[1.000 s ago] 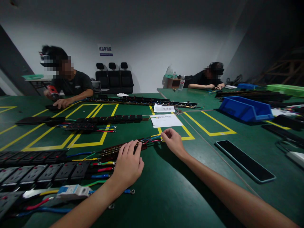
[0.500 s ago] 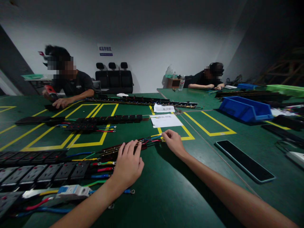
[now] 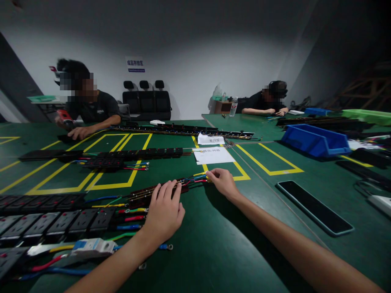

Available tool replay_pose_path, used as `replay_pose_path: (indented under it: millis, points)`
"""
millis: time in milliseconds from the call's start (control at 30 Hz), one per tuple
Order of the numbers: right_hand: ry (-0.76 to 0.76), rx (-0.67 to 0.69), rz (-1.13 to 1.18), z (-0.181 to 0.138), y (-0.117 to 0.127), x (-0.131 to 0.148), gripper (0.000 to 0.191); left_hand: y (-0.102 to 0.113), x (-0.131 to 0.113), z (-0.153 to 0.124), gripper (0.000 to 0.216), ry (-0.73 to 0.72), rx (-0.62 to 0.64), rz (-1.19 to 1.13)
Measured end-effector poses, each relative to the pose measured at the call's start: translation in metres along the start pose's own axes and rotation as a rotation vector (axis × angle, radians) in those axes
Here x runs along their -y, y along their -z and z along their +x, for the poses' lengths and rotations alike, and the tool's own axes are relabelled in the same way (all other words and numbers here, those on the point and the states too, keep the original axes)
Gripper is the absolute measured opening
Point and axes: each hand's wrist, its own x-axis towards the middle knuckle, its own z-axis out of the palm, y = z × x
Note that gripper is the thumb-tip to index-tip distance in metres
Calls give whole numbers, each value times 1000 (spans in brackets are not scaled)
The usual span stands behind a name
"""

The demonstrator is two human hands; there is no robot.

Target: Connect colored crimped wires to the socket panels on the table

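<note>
My left hand (image 3: pixel 165 207) lies over a dark socket strip (image 3: pixel 140 197), its fingers stretched out and resting across the strip's open side with thin brass bars. Blue, red and yellow wires (image 3: pixel 198 178) leave the right end of that strip. At their far ends my right hand (image 3: pixel 222 181) pinches the wires between thumb and fingertips. The exact wire ends are hidden by the fingers. Close to my left forearm lie more socket strips (image 3: pixel 64 224) with coloured leads and ring terminals, and a white and blue circuit breaker (image 3: pixel 94 246).
A phone (image 3: pixel 314 207) lies right of my right hand, with a blue bin (image 3: pixel 316 140) beyond it. Paper labels (image 3: pixel 214 155) and further socket strips (image 3: pixel 140 153) lie ahead. Across the table one person (image 3: pixel 97 106) holds a red power tool (image 3: pixel 64 117); another person (image 3: pixel 262 101) sits at right.
My right hand has shifted very slightly left and down with the wires. My left hand stays in place on the strip.
</note>
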Motion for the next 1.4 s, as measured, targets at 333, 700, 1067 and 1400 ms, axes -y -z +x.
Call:
replay_pose_path:
  millis: [333,700,1067,1400]
  points:
    - [34,53,175,3,-1,-6,40,0,0,0,51,2,-7,-1]
    - [-11,158,571,5,-2,-8,52,-6,2,-1,52,-4,-46,3]
    - [-40,209,645,3,4,-4,58,-3,1,0,49,-15,-45,-37]
    - [4,202,550,5,0,-9,46,2,0,1,49,-6,-7,-28]
